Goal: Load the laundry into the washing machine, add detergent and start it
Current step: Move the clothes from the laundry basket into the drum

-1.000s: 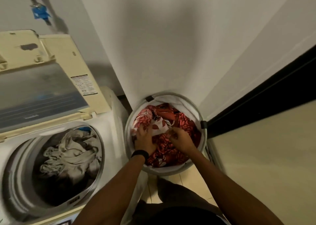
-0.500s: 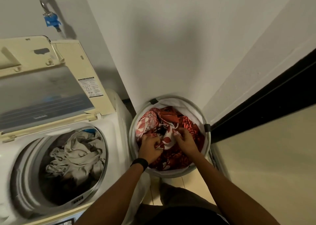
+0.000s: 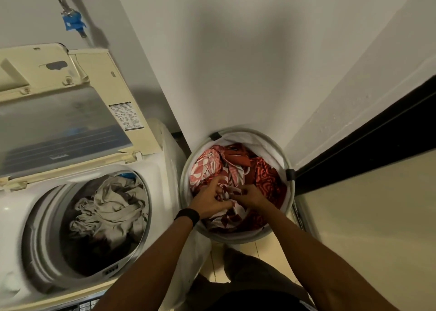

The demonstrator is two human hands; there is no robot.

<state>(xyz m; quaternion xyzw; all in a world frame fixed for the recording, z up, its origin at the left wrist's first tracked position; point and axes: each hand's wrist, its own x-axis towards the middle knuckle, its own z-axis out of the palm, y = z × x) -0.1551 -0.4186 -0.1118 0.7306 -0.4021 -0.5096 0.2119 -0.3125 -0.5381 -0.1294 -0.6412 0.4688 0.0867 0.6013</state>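
You are standing in a home laundry corner. At 9 o'clock is a white top-loading washing machine (image 3: 14, 207) with its yellowed plastic lid (image 3: 59, 126) raised. At 12 o'clock a round white fabric laundry hamper (image 3: 236, 238) holds red patterned clothes (image 3: 266, 176). A blue-taped wall tap (image 3: 72, 22) is at 11 o'clock, between plain white walls (image 3: 236, 51).

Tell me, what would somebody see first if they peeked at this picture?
The red and white patterned laundry heaped in the round white hamper in the middle of the view catches the eye first, with the left hand and right hand each taking a grip on it. To its left stands the top-loading washing machine, lid raised, with beige clothes already in its drum.
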